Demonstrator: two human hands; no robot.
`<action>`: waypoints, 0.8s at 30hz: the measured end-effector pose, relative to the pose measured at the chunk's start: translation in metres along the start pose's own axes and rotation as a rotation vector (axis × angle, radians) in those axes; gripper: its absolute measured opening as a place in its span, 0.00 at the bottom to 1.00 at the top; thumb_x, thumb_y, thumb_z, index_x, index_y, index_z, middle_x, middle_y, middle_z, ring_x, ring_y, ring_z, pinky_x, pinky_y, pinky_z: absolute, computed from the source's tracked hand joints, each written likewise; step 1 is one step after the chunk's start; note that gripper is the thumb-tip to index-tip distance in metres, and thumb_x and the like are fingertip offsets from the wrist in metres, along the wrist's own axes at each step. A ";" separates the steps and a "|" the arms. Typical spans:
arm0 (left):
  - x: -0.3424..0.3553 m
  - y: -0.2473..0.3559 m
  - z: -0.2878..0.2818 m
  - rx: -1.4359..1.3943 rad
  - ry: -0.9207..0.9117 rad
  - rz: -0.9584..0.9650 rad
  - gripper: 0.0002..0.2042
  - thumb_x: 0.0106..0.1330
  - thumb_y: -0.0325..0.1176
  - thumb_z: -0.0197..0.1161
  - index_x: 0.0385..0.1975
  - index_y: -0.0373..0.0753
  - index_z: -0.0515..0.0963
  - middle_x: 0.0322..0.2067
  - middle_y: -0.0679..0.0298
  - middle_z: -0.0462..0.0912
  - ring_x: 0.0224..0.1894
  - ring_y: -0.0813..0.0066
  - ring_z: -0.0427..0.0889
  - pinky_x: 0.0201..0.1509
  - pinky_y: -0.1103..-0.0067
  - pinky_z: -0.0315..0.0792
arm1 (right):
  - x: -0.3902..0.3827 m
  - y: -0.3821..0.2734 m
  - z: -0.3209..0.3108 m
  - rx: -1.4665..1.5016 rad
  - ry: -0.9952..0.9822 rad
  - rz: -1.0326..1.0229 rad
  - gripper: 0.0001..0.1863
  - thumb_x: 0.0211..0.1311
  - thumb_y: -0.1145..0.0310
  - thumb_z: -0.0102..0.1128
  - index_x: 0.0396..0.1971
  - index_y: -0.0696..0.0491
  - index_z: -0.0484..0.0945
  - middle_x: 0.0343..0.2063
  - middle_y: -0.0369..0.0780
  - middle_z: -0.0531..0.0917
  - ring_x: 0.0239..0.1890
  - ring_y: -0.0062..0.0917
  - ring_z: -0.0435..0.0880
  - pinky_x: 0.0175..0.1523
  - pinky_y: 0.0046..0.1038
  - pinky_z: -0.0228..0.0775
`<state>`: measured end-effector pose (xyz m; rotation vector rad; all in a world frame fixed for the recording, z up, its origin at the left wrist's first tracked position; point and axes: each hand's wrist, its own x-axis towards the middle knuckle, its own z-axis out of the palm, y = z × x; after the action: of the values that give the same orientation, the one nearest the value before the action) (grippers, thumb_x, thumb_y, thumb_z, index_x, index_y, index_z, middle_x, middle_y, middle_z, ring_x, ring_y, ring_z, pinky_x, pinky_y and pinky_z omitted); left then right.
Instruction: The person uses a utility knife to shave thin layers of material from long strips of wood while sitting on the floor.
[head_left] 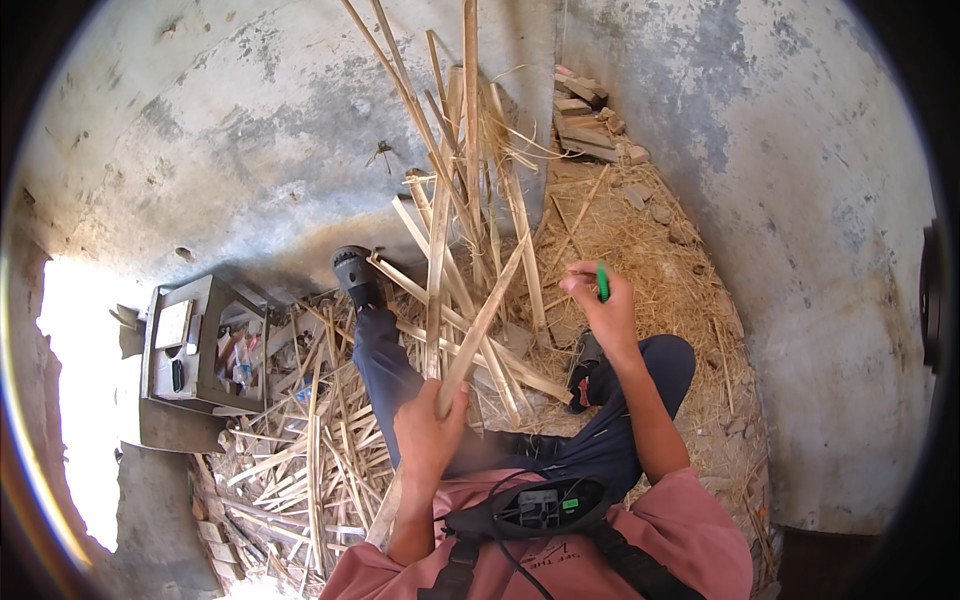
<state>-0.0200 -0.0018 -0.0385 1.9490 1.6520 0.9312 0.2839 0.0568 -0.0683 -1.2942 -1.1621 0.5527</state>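
My left hand [428, 436] is closed around a long split strip of bamboo or wood [482, 328]. The strip slants up and away between my knees, and its near end passes beside my left forearm. Above my right knee, my right hand [607, 308] grips a small green object [603, 283], perhaps a handle; its kind I cannot make out. That hand is apart from the strip, to the right of its far end. More pale strips [437, 270] lie crossed between my feet, some leaning against the wall.
Loose strips [315, 470] cover the floor at left. A small open cabinet [205, 345] with bottles and odds and ends stands by the bright doorway. Straw and shavings [670, 270] spread at right, below stacked bricks or wood blocks [590, 130] in the corner. Worn walls [820, 300] surround me.
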 end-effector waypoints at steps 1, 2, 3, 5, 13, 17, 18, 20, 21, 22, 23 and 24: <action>0.000 0.000 -0.001 -0.006 -0.002 -0.011 0.16 0.71 0.38 0.72 0.28 0.33 0.79 0.16 0.48 0.77 0.18 0.47 0.79 0.25 0.63 0.68 | 0.000 -0.001 -0.003 -0.201 -0.043 0.003 0.19 0.72 0.60 0.70 0.53 0.58 0.83 0.32 0.39 0.91 0.32 0.27 0.89 0.43 0.33 0.79; 0.001 0.001 -0.003 -0.012 -0.005 -0.022 0.15 0.71 0.38 0.72 0.29 0.32 0.80 0.16 0.48 0.77 0.18 0.48 0.79 0.25 0.63 0.68 | -0.002 -0.003 -0.006 -0.402 -0.086 0.005 0.21 0.72 0.60 0.71 0.56 0.57 0.82 0.32 0.41 0.90 0.32 0.28 0.89 0.42 0.35 0.79; 0.000 0.000 -0.004 -0.018 -0.008 -0.033 0.15 0.71 0.38 0.72 0.29 0.32 0.80 0.16 0.49 0.77 0.18 0.49 0.78 0.25 0.63 0.68 | -0.004 -0.005 -0.007 -0.603 -0.129 0.006 0.23 0.71 0.59 0.71 0.58 0.57 0.80 0.32 0.42 0.90 0.32 0.29 0.90 0.40 0.37 0.79; 0.000 -0.001 -0.003 -0.035 -0.015 -0.041 0.15 0.72 0.39 0.71 0.30 0.32 0.81 0.16 0.49 0.76 0.17 0.51 0.78 0.25 0.64 0.68 | -0.008 -0.027 0.000 -0.606 -0.146 -0.021 0.24 0.72 0.56 0.69 0.59 0.54 0.78 0.33 0.43 0.90 0.32 0.35 0.90 0.41 0.37 0.80; 0.002 0.012 0.000 -0.126 -0.209 -0.124 0.18 0.80 0.46 0.62 0.38 0.34 0.79 0.21 0.43 0.80 0.28 0.35 0.82 0.32 0.52 0.71 | -0.043 -0.038 0.041 -0.295 -0.477 -0.287 0.18 0.74 0.51 0.67 0.44 0.53 0.84 0.31 0.43 0.87 0.29 0.40 0.87 0.35 0.37 0.78; 0.001 0.005 0.008 -0.194 -0.198 -0.049 0.18 0.82 0.45 0.59 0.37 0.34 0.77 0.21 0.42 0.80 0.29 0.33 0.82 0.31 0.51 0.70 | -0.054 -0.042 0.053 -0.307 -0.462 -0.406 0.17 0.71 0.52 0.69 0.40 0.53 0.85 0.29 0.41 0.87 0.28 0.38 0.88 0.33 0.37 0.77; 0.001 0.006 0.009 -0.209 -0.196 -0.031 0.18 0.82 0.45 0.59 0.37 0.34 0.76 0.22 0.41 0.80 0.29 0.33 0.81 0.31 0.50 0.69 | -0.055 -0.042 0.052 -0.319 -0.465 -0.413 0.18 0.71 0.52 0.70 0.39 0.53 0.86 0.29 0.41 0.87 0.28 0.37 0.88 0.32 0.37 0.77; 0.000 0.008 0.011 -0.178 -0.180 -0.025 0.18 0.82 0.44 0.58 0.36 0.33 0.75 0.22 0.41 0.80 0.29 0.33 0.81 0.31 0.50 0.69 | -0.056 -0.043 0.054 -0.324 -0.462 -0.432 0.18 0.70 0.51 0.71 0.39 0.53 0.86 0.28 0.40 0.87 0.26 0.36 0.87 0.30 0.36 0.77; 0.000 0.009 0.012 -0.164 -0.172 -0.021 0.18 0.82 0.44 0.58 0.36 0.33 0.75 0.22 0.41 0.80 0.28 0.33 0.81 0.31 0.50 0.69 | -0.057 -0.044 0.055 -0.319 -0.454 -0.441 0.18 0.70 0.51 0.71 0.38 0.53 0.86 0.28 0.39 0.87 0.25 0.36 0.87 0.29 0.36 0.76; 0.001 0.010 0.011 -0.164 -0.172 -0.016 0.18 0.82 0.43 0.58 0.36 0.33 0.75 0.21 0.41 0.80 0.28 0.32 0.81 0.31 0.50 0.68 | -0.057 -0.044 0.056 -0.314 -0.444 -0.447 0.18 0.70 0.51 0.71 0.38 0.53 0.86 0.27 0.39 0.87 0.24 0.36 0.87 0.28 0.36 0.76; 0.002 0.012 0.010 -0.164 -0.172 -0.011 0.18 0.82 0.43 0.58 0.36 0.33 0.75 0.21 0.41 0.79 0.28 0.32 0.80 0.30 0.49 0.68 | -0.057 -0.045 0.056 -0.334 -0.434 -0.456 0.17 0.69 0.51 0.71 0.37 0.52 0.86 0.27 0.38 0.87 0.24 0.35 0.87 0.28 0.35 0.76; 0.002 0.013 0.010 -0.165 -0.173 -0.005 0.17 0.82 0.42 0.58 0.36 0.33 0.75 0.20 0.41 0.79 0.27 0.32 0.80 0.30 0.49 0.68 | -0.056 -0.047 0.055 -0.355 -0.425 -0.465 0.17 0.69 0.51 0.72 0.37 0.52 0.86 0.27 0.38 0.87 0.24 0.34 0.87 0.27 0.35 0.75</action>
<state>-0.0042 -0.0014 -0.0360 1.8573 1.4366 0.8431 0.2012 0.0211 -0.0522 -1.1665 -1.9195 0.2854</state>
